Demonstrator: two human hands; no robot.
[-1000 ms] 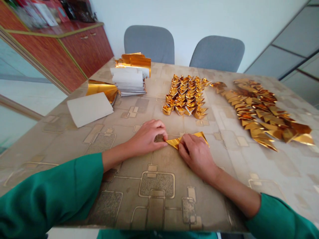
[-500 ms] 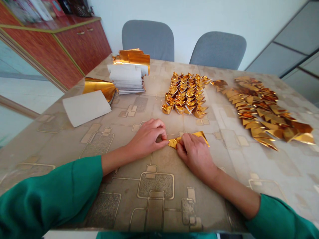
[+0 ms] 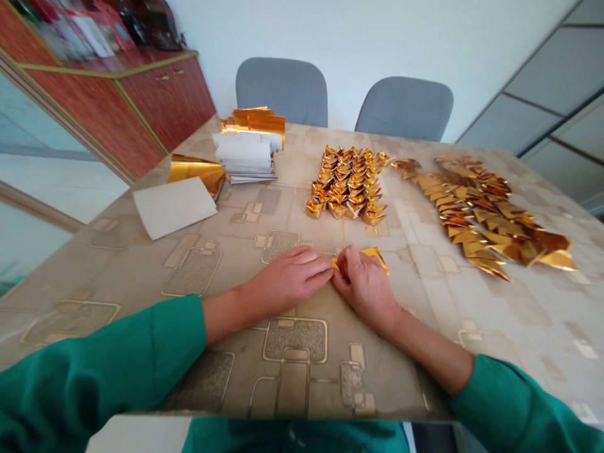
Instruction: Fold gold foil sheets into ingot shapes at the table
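A narrow folded strip of gold foil paper lies on the table in front of me, largely covered by my fingers. My right hand is closed on its middle, fingers bent and pressing down, and the far right end sticks out beyond the knuckles. At the strip's left tip, my left hand has its fingers together, the fingertips on the foil and close against the right hand. What the left thumb does is hidden.
Rows of folded gold paper ingots stand beyond my hands. Many pointed gold foil pieces lie overlapping at the right. At the left are a stack of white-backed sheets, a rolled gold sheet and a loose white sheet. Two grey chairs stand behind.
My left hand has moved right, toward the right hand, covering more of the strip's left end, its fingers now straighter. The right hand keeps hold of the strip. The view has shifted slightly.
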